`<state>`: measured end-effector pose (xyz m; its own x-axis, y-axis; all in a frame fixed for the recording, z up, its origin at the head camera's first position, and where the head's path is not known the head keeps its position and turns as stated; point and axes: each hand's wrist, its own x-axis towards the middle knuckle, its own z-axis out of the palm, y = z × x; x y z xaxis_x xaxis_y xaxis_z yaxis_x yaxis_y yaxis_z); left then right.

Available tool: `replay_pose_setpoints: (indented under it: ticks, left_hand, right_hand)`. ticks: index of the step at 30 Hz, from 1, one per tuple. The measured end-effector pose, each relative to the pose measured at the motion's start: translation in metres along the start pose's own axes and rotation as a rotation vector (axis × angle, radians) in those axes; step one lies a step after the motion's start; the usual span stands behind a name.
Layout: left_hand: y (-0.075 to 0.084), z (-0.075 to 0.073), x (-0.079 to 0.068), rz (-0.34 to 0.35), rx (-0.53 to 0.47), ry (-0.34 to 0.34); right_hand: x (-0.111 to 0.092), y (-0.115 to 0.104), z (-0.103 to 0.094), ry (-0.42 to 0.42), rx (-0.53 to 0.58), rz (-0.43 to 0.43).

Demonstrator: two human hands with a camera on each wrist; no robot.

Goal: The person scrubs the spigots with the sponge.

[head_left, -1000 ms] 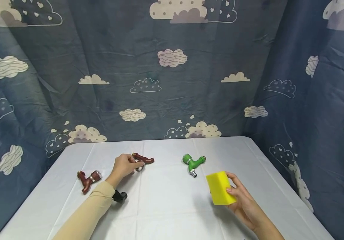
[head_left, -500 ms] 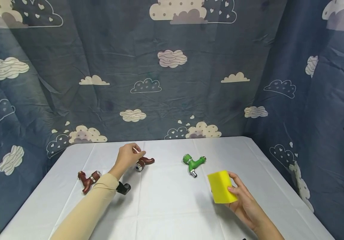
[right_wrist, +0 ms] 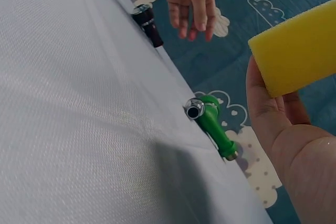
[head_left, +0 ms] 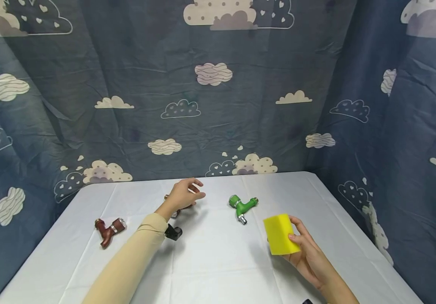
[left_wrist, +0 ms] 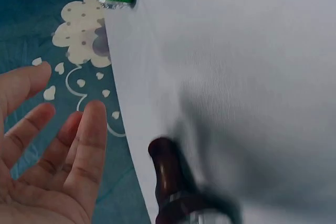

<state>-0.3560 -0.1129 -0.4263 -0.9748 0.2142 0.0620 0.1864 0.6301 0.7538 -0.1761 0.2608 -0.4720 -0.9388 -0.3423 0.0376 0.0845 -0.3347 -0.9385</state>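
Observation:
My left hand (head_left: 183,195) hovers over the back of the table, fingers loosely bent and holding nothing. Below it lies a brown tap (left_wrist: 169,174), mostly covered by the hand in the head view. To its right a green tap (head_left: 243,206) with a silver spout lies on the cloth. In my right hand (head_left: 309,257) I grip a yellow sponge (head_left: 280,234) between thumb and fingers, raised above the table at the front right. Another brown tap (head_left: 109,232) lies at the left, beside my left sleeve.
A white cloth covers the table (head_left: 218,261). Dark curtains (head_left: 241,118) with cloud prints stand behind and at both sides. A black strap piece (head_left: 173,232) shows at my left wrist.
My left hand has moved off the far brown tap, up and to the right, and its fingers have spread. The sponge stays in my right hand, nearly still.

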Motion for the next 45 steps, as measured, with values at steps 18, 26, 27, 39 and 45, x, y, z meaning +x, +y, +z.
replay_pose_setpoints:
  ticks: [18, 26, 27, 39, 45]
  left_hand:
    - [0.016, 0.062, 0.025, 0.067, -0.084, -0.124]
    - [0.022, 0.082, 0.03, 0.1, -0.024, -0.191]
    - [0.022, 0.084, 0.03, 0.101, -0.013, -0.196]
    - [0.028, 0.096, 0.033, 0.108, -0.007, -0.249]
    - [0.028, 0.104, 0.032, 0.092, -0.02, -0.237]
  right_hand:
    - [-0.002, -0.005, -0.007, 0.03, 0.007, -0.015]
    - [-0.003, -0.004, -0.007, 0.07, -0.042, -0.009]
    - [-0.002, -0.004, -0.006, 0.077, -0.053, -0.006]
    - [-0.001, -0.006, -0.006, 0.098, -0.102, -0.023]
    - [-0.002, -0.005, -0.004, 0.104, -0.096, -0.009]
